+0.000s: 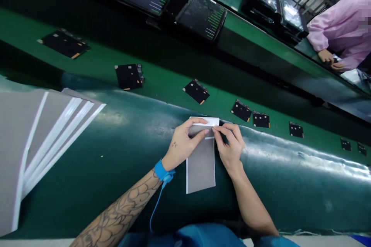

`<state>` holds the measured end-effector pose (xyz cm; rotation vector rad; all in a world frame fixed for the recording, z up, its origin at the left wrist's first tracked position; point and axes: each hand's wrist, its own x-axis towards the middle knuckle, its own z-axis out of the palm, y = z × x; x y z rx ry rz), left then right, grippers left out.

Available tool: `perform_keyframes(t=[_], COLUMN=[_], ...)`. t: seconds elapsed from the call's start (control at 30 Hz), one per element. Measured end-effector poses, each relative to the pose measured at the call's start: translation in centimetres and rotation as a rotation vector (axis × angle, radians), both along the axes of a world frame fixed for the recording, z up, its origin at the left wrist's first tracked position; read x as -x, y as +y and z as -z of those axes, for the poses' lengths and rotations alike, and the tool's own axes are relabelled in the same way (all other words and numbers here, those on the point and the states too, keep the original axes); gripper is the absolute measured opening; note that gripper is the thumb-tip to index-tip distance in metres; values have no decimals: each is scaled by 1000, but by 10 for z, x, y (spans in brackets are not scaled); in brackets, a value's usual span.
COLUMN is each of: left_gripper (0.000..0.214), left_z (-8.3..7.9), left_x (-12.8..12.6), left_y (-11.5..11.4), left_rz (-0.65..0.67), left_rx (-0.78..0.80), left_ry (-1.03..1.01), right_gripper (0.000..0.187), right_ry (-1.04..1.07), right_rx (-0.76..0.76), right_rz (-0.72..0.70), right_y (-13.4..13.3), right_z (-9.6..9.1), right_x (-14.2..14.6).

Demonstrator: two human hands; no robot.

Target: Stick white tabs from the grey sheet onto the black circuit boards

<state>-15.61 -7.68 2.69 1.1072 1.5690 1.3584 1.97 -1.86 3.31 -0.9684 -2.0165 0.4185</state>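
Observation:
A grey rectangular sheet with a white border (201,166) lies on the dark green bench (121,150) in front of me. My left hand (182,142) pinches the sheet's upper end, thumb and fingers closed on a white strip folded back at the top. My right hand (230,144) grips the same top edge from the right side, fingers pinched on the strip's corner. A blue wrist strap (160,170) with a coiled cord sits on my left wrist.
A fanned stack of grey sheets (37,142) lies at the left. Several black circuit boards (197,91) ride the green conveyor (162,77) beyond the bench. Two dark screens (203,15) stand behind it. A person in a pink coat (339,31) works at the far right.

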Motion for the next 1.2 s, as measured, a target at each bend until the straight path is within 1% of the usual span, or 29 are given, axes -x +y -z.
perform_keyframes(t=[0.23, 0.33, 0.4, 0.47, 0.53, 0.63, 0.7, 0.73, 0.83, 0.9, 1.03, 1.13, 1.2], left_gripper=[20, 22, 24, 27, 31, 39, 43, 44, 44, 43, 40, 40, 40], left_z=[-2, -3, -3, -4, -5, -6, -7, -7, -7, -6, -5, -7, -9], left_x=[-1, 0, 1, 2, 2, 3, 3, 3, 4, 4, 3, 2, 2], left_y=[0, 0, 0, -1, -2, -3, -3, -3, -3, -3, -4, -4, -4], left_rz=[-6, -16, -39, -64, -70, -44, -33, -33, -33, -30, -29, -27, -18], left_rx=[27, 48, 76, 117, 163, 222, 236, 235, 228, 223, 202, 206, 210], left_ry=[-4, 0, 10, 20, 13, -28, -29, -17, 42, 74, 131, 145, 135], right_gripper=[12, 11, 9, 6, 10, 27, 37, 40, 41, 39, 33, 30, 28], right_ry=[-3, -16, -3, 36, 79, 69, 1, -37, -117, -153, -217, -230, -250], right_rx=[61, 113, 178, 241, 273, 317, 384, 413, 451, 445, 439, 444, 421], right_rz=[-24, -57, -76, -43, 55, 208, 236, 231, 200, 188, 186, 191, 194], right_y=[1, -3, 2, 20, 50, 104, 131, 140, 152, 153, 154, 157, 158], right_z=[7, 4, -1, -5, -5, 4, 13, 18, 29, 32, 33, 34, 37], right_x=[1, 3, -1, -15, -41, -93, -123, -134, -152, -155, -158, -161, -163])
